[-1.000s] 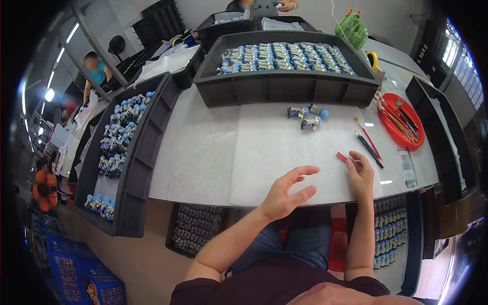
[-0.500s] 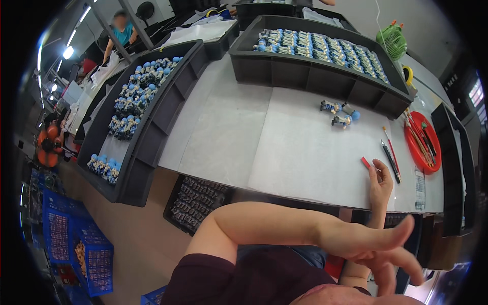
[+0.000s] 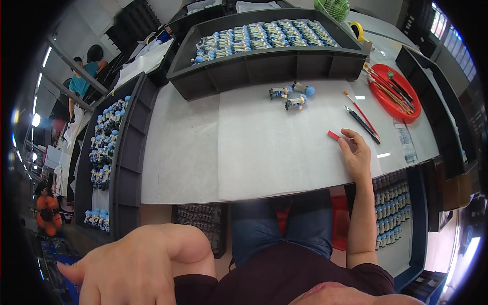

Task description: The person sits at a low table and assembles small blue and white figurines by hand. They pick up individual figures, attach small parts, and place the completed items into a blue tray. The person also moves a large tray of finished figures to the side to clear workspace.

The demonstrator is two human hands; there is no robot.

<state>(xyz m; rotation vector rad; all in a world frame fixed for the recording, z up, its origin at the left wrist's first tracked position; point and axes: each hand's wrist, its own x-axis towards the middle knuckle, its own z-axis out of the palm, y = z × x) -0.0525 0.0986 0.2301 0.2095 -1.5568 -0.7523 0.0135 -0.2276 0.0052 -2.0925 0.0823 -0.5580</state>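
My right hand point(image 3: 355, 152) rests on the white-covered table, its thumb and forefinger curled together at the end of a small red strip point(image 3: 333, 135). To its right lie a black pen-like tool point(image 3: 363, 125) and a thin red-handled brush point(image 3: 360, 111). Beyond the hand, three small blue-headed figurines lie loosely together, one of them a figurine point(image 3: 295, 102) in blue and white. My left hand point(image 3: 134, 264) is raised close to the camera at the lower left, back showing. One digit sticks out apart, nothing is seen in it, and its other fingertips run past the lower edge.
A dark grey tray point(image 3: 264, 66) packed with figurine rows stands at the table's far side. Another grey tray point(image 3: 129, 152) of figurines is at left. A red dish point(image 3: 373, 86) holds brushes. At lower right, a blue-grey bin point(image 3: 418, 223) contains more figurines. A person point(image 3: 84, 79) sits far left.
My left hand has swung from the lower right, across my body, to the lower left. The view has turned right. My right hand stays by the red strip.
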